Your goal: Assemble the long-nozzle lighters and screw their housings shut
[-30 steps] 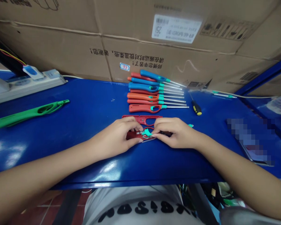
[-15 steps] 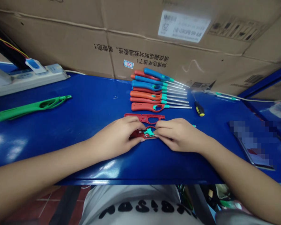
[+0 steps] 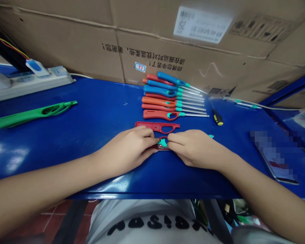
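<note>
A red plastic lighter shell [image 3: 163,147] lies flat on the blue desk [image 3: 91,112], around the middle of its length and nearer the front edge than the back, with a small teal plastic piece [image 3: 163,143] sitting in its looped section. Most of the shell is hidden by the hands. The left hand [image 3: 125,149] and right hand [image 3: 193,147] come in from either side, both closed and curled, their fingertips pinching the shell and teal piece between them.

Just behind the left hand's fingers lies a second red shell half [image 3: 155,127], open and bare. A teal-tipped part [image 3: 211,136] pokes out beyond the right hand. Farther back, a neat stack of finished red, orange and blue utility lighters [image 3: 160,115] lies side by side, metal nozzles pointing right. To the right of them is a yellow-and-black screwdriver [image 3: 218,117]. A green lighter shell [image 3: 35,115] lies well out toward the left edge, with a power strip [image 3: 27,84] in the back-left corner — cardboard cartons [image 3: 66,34] stand along the back edge. Near the right edge sits a flat object [image 3: 274,156], too pixelated to name.
</note>
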Demonstrator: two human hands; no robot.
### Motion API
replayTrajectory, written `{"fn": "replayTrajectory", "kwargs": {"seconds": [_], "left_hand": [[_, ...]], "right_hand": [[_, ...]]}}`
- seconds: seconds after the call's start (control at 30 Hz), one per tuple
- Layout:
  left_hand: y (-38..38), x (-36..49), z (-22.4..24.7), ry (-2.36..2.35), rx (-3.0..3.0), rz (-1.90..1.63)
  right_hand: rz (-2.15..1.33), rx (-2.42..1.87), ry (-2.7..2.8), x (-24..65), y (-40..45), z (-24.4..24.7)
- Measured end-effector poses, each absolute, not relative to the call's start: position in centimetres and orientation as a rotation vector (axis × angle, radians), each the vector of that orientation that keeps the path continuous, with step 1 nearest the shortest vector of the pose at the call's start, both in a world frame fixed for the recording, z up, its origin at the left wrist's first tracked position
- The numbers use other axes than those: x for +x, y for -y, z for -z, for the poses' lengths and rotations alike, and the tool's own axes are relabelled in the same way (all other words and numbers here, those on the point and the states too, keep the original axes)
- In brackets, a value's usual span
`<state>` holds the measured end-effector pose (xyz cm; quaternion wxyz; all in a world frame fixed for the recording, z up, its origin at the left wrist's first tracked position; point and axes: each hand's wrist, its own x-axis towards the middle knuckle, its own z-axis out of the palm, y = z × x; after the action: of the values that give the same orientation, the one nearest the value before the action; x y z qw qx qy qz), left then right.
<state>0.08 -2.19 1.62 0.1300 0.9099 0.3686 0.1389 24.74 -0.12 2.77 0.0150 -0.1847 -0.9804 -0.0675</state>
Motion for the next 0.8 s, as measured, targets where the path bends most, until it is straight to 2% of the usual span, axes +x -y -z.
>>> {"fn": "replayTrajectory", "kwargs": {"seconds": [0.3, 0.5, 0.8], "left_hand": [[2.8, 0.4, -2.0, -1.104, 2.794, -0.284], [3.2, 0.3, -1.9, -1.116, 2.754, -0.329], [3.7, 1.1, -2.7, -1.283, 2.755, -0.110]], "right_hand": [[0.179, -0.621, 3.133, 24.4, 0.2, -2.9], [0.162, -0.649, 3.110, 24.6, 0.1, -2.9], [0.101, -0.692, 3.111, 24.5, 0.1, -2.7]]}}
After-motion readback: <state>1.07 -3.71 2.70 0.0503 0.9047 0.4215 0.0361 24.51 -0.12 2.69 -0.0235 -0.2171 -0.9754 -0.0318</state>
